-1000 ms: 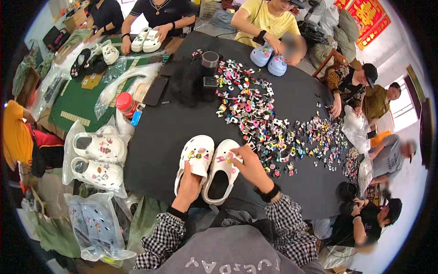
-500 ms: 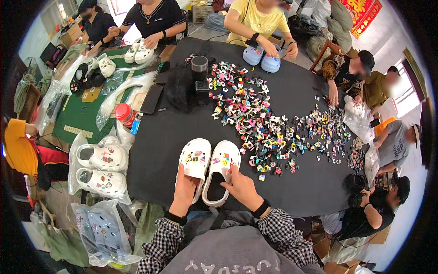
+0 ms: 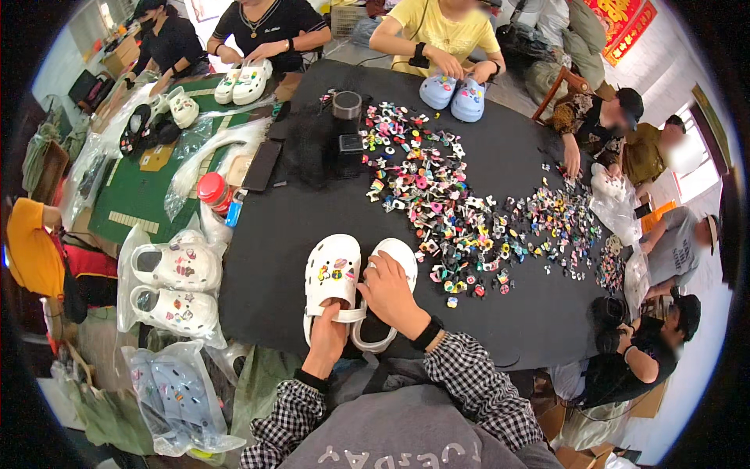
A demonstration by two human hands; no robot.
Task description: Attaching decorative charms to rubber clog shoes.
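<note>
Two white plastic clog shoes (image 3: 344,285) sit side by side on the black round table (image 3: 273,234), near its front edge. The left hand (image 3: 326,332) grips the heel strap of the left shoe. The right hand (image 3: 393,293) lies curled over the right shoe. Clear plastic bags (image 3: 173,285) beside the table hold more white clogs. Small colourful shoe charms (image 3: 445,199) are spread across the table.

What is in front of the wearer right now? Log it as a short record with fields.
surface: round black table
left hand: grip on the heel strap of the left white clog
right hand: resting on the right white clog, covering most of it
clog state: side by side, toes away from the wearer, a few charms on the left one
nearby: pile of small colourful charms to the right
others: people seated around the table, some with clogs
</note>
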